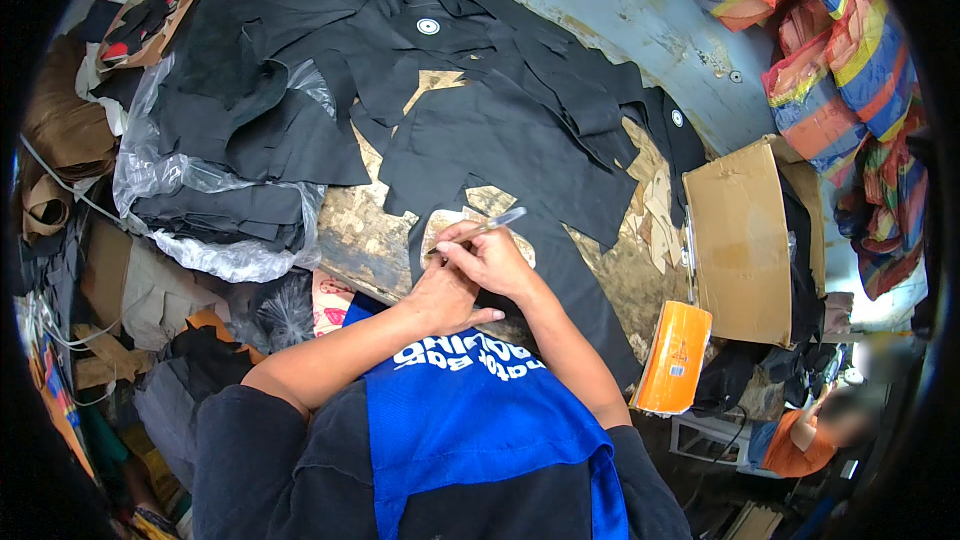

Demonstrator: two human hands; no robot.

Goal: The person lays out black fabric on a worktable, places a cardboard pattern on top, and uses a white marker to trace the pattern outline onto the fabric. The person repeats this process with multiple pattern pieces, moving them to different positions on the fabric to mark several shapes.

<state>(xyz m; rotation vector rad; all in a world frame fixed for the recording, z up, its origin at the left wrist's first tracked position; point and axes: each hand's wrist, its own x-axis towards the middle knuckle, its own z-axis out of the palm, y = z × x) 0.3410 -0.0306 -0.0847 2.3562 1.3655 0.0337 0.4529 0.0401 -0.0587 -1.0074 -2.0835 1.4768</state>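
In the head view, a pen [500, 221] is gripped between the fingers of the right hand [493, 258], and its lower end is held over a pale piece [446, 224], near the front edge of the bench [362, 237]. The left hand [440, 296] is placed just beside, with the thumb stretched out; its fingers are partly covered, so its grip cannot be told. Below the piece, black sheets [455, 145] are spread. At the left edge a plastic bag [205, 258] is seen, at the right edge a carton [742, 265], and by the front right corner an orange pack [673, 355].
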